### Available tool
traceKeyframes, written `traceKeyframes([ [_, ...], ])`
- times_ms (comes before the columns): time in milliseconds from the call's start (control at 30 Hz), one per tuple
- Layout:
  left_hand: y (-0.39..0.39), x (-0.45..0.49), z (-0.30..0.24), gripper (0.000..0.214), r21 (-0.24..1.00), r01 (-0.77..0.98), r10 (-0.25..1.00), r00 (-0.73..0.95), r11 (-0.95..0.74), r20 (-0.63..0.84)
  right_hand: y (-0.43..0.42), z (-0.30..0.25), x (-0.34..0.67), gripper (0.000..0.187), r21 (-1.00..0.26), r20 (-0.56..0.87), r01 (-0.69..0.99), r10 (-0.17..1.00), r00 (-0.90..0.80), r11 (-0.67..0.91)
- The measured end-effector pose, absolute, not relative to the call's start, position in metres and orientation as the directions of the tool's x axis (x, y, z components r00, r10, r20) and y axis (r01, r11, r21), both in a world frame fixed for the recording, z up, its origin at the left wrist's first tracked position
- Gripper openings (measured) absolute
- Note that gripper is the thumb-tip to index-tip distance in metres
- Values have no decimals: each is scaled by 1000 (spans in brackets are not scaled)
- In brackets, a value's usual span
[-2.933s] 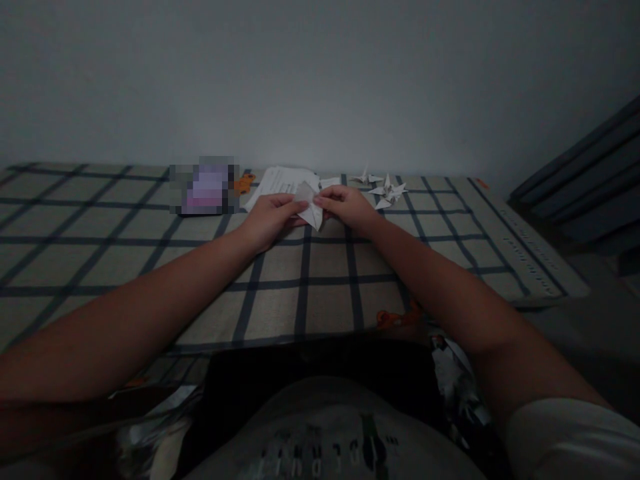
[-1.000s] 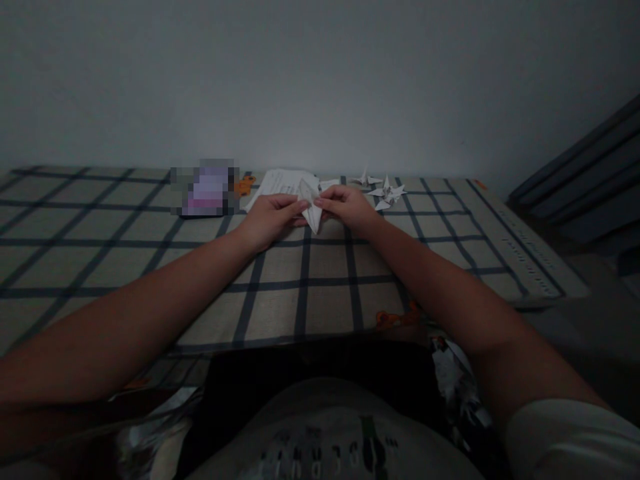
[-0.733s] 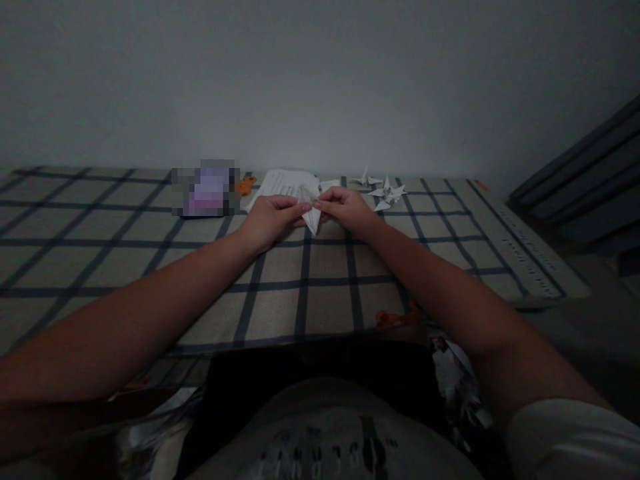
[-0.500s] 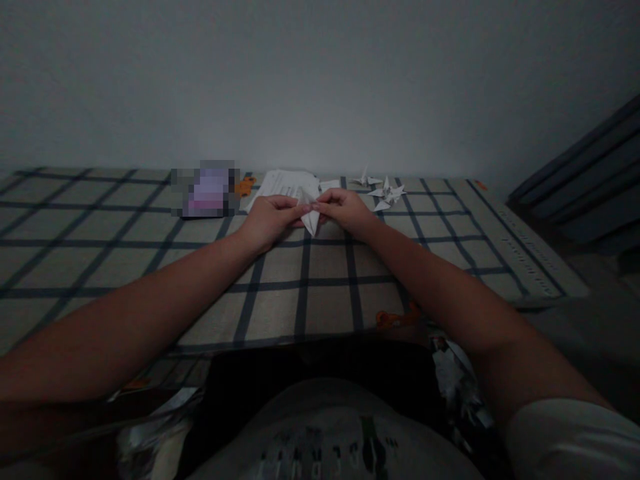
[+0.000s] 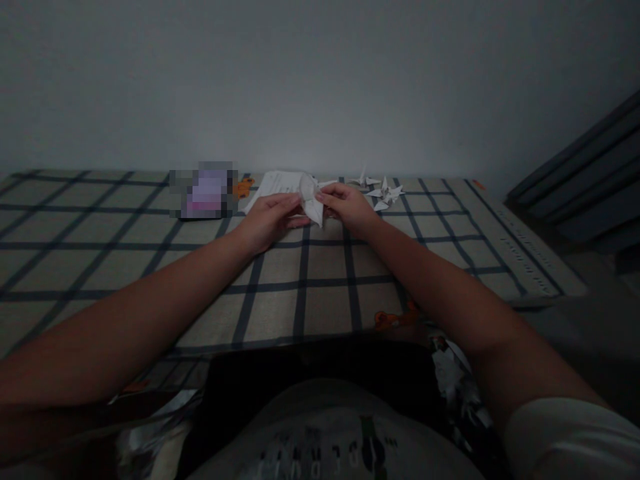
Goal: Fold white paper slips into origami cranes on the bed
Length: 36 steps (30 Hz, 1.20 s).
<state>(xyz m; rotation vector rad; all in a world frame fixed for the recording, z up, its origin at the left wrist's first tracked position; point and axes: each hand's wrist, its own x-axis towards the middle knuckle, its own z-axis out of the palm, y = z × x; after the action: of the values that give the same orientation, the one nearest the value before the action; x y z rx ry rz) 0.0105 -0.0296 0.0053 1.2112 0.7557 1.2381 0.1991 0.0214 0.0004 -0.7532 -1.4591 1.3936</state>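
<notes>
Between my two hands, a little above the checked cloth, is a folded white paper (image 5: 314, 208) with a pointed lower end. My left hand (image 5: 273, 217) grips its left side, thumb and forefinger at the edge, the lower fingers stretched beneath. My right hand (image 5: 347, 207) pinches the right side between thumb and forefinger. Part of the paper's far end merges with the white sheets behind it. Several folded paper cranes (image 5: 387, 193) lie beyond my right hand, close to the wall.
Printed white sheets (image 5: 275, 181) lie behind my hands. To their left are a blurred-out purple item (image 5: 207, 190) and an orange print (image 5: 244, 187) on the cloth. A checked tablecloth (image 5: 280, 313) covers the table. A pale wall (image 5: 320, 87) stands behind it.
The paper's flaps have spread and its lower point has shifted slightly right and up. My left thumb has moved back from the middle of the paper toward its left edge.
</notes>
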Motion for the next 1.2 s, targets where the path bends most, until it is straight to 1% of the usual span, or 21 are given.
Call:
traceKeyframes([
  [233, -26, 10, 1, 35, 980, -148, 973, 171, -131, 156, 20, 0, 199, 34, -974, 208, -170, 901, -380, 153],
  [400, -23, 7, -2, 29, 988, -52, 986, 77, -146, 149, 20, -1, 198, 26, -976, 210, -131, 897, -390, 172],
  [533, -26, 8, 1, 33, 985, 23, 985, 8, -170, 170, 17, 2, 197, 20, -978, 207, -92, 894, -397, 186],
  [600, -28, 8, 3, 35, 983, 29, 983, -4, -182, 182, 16, 3, 196, 18, -978, 208, -76, 892, -402, 193],
  [833, -25, 6, 0, 32, 990, 13, 987, 70, -143, 142, 19, 2, 197, 18, -982, 185, -28, 906, -381, 189],
  [1067, -27, 9, 0, 40, 988, 38, 988, 4, -152, 152, 14, 5, 196, 16, -984, 157, 14, 909, -386, 176],
  [1200, -30, 13, 3, 37, 993, 19, 993, -23, -116, 117, 11, 8, 194, 15, -989, 130, 21, 915, -382, 149],
])
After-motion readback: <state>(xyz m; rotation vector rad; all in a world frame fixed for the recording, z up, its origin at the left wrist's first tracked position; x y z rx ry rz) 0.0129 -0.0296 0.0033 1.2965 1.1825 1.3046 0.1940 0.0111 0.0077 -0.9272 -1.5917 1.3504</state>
